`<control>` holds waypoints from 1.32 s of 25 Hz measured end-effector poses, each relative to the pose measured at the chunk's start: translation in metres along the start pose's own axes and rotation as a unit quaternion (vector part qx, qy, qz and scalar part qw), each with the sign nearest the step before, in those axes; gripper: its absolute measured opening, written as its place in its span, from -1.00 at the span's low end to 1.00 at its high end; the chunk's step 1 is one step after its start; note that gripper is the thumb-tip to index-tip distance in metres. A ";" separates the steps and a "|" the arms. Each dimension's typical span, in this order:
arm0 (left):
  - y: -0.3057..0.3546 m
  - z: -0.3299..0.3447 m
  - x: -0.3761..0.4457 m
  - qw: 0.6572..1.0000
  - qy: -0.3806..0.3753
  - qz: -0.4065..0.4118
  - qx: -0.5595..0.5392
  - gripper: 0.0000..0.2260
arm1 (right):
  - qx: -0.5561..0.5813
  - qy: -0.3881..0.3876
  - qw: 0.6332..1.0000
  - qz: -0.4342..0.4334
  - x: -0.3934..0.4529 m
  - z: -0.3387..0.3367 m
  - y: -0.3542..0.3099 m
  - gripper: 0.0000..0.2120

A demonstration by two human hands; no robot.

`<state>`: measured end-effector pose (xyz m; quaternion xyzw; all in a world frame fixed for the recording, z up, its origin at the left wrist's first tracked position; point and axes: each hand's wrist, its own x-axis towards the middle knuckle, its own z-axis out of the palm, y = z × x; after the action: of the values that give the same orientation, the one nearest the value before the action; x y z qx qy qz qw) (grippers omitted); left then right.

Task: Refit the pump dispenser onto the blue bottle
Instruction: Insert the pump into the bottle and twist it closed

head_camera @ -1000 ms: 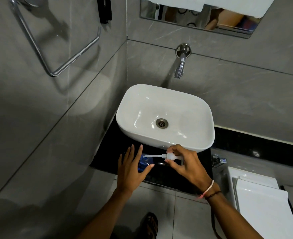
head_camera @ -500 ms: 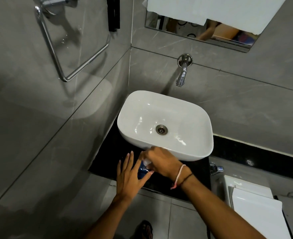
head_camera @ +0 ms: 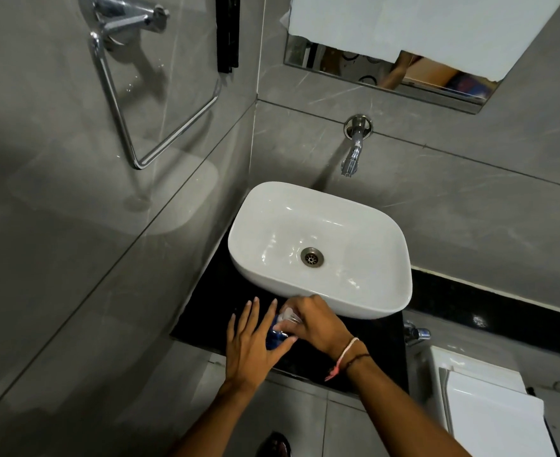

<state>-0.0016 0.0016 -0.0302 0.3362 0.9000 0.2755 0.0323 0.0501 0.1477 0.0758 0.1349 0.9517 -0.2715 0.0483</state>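
Note:
The blue bottle stands on the black counter in front of the white basin, mostly hidden between my two hands. My left hand wraps around its left side with the fingers stretched upward. My right hand sits over the top of the bottle, its fingers closed on the clear pump dispenser, of which only a pale bit shows. The dispenser's tube is hidden, and I cannot tell how far the pump sits in the neck.
The white basin with a metal drain sits just behind my hands, under a wall tap. A chrome towel ring hangs on the left wall. A white toilet cistern stands at lower right, with a small valve beside it.
My right hand carried the pump from the right, its tube pointing at the bottle, over onto the bottle's top and now covers it. My left hand stayed on the bottle. The view tilted up.

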 end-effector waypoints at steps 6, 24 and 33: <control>-0.003 0.002 -0.004 1.000 -0.007 0.000 0.008 -0.32 | 0.087 0.014 0.996 -0.017 -0.020 0.023 0.021 -0.37; -0.005 0.003 -0.003 1.000 -0.007 0.010 0.012 -0.31 | 0.178 0.121 0.976 0.036 -0.015 0.037 0.035 -0.65; -0.007 0.001 0.000 0.999 0.005 0.046 0.008 -0.32 | 0.136 0.089 0.986 -0.029 -0.011 0.041 0.034 -0.58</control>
<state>-0.0050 -0.0023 -0.0351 0.3759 0.8860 0.2712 0.0122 0.0711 0.1512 0.0260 0.1362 0.9100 -0.3865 -0.0631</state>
